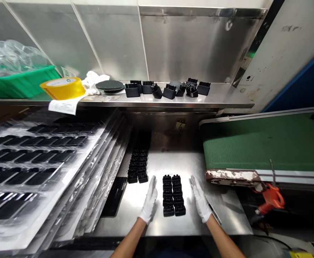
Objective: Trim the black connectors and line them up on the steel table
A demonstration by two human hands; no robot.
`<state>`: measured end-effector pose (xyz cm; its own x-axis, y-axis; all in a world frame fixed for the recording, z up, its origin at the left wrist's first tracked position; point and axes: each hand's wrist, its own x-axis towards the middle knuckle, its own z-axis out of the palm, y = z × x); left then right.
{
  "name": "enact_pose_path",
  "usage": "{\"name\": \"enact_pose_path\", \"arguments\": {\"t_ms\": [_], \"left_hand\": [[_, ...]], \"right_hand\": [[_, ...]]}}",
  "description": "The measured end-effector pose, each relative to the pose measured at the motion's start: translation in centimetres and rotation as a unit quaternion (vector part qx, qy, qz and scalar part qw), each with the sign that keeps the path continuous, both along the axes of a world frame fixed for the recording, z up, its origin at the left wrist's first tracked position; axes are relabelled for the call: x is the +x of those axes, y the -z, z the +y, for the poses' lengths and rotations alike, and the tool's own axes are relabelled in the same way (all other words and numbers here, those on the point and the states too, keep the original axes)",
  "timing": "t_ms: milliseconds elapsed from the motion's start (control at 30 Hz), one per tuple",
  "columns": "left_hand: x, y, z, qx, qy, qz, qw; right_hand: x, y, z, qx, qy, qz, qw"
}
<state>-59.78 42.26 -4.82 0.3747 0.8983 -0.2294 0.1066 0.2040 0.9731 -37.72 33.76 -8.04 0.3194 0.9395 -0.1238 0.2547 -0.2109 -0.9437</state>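
Observation:
Two short rows of black plastic parts [173,195] lie side by side on the steel table [173,161]. My left hand [150,200], in a white glove, stands on edge just left of them, fingers stretched out and apart from the parts. On their other side my gloved right hand [199,199] is held the same way, palm facing inward, with nothing in it. A thin pen-like tool [213,211] lies beside the right hand. Farther left, another double row of black parts [138,166] stands on the table.
Stacked trays of flat black pieces [19,157] fill the left. A dark flat device [115,197] lies beside them. The shelf [159,102] holds loose black parts [169,91], yellow tape [62,88] and a green bin [25,82]. To the right are a green conveyor [267,143] and an orange-handled tool [271,199].

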Motion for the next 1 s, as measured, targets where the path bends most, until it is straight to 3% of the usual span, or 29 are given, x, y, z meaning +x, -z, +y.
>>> {"name": "enact_pose_path", "arguments": {"t_ms": [200, 333, 400, 667, 833, 1000], "left_hand": [[2.7, 3.4, 3.5, 0.01, -0.064, -0.078, 0.995], [4.4, 5.3, 6.1, 0.007, -0.093, -0.13, 0.987], [5.1, 5.8, 7.0, -0.006, -0.097, -0.134, 0.986], [7.1, 5.7, 8.6, -0.057, -0.037, -0.112, 0.991], [7.7, 5.1, 8.9, -0.077, 0.037, -0.139, 0.987], [8.0, 5.0, 8.9, -0.082, 0.063, -0.147, 0.984]], "right_hand": [[-1.9, 1.4, 3.0, 0.033, 0.068, 0.157, 0.985], [-2.3, 2.3, 5.5, 0.063, 0.143, 0.289, 0.944], [-2.2, 2.9, 6.7, 0.071, 0.17, 0.305, 0.934], [-2.3, 3.9, 8.3, 0.05, 0.165, 0.252, 0.952], [-2.7, 4.0, 8.1, 0.067, 0.208, 0.253, 0.943], [-2.4, 4.0, 8.0, 0.063, 0.233, 0.259, 0.935]]}}
